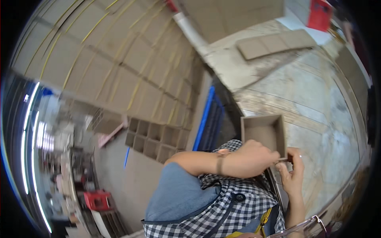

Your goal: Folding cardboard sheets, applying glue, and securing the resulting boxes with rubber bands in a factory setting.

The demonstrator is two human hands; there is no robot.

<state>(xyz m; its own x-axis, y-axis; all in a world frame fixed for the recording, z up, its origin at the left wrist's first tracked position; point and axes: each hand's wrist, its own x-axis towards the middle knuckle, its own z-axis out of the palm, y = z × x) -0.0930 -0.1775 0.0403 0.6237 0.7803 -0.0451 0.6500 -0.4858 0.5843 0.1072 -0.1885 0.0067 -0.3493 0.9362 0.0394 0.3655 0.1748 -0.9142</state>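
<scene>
A shallow, open-topped grey-brown cardboard box point(283, 133) sits at the near edge of a worn, stained worktable point(317, 158). Across its near wall reaches my left hand point(258, 159), with its fingers curled down over the rim at the near right corner. My right hand point(293, 174) pinches that same corner from outside, thumb and fingers bent close together. Something small and dark red shows beside the right fingers; its kind cannot be made out. Bare cardboard forms the inside of the box, with nothing lying in it.
Tall stacks of cardboard boxes with yellow edges point(119, 59) fill the left. Below them sit open grey-brown boxes point(152, 139) in rows. A blue slatted crate point(210, 119) stands beside the table. Farther back on the table lies a long cardboard piece point(274, 44). A red stool point(98, 200) is at lower left.
</scene>
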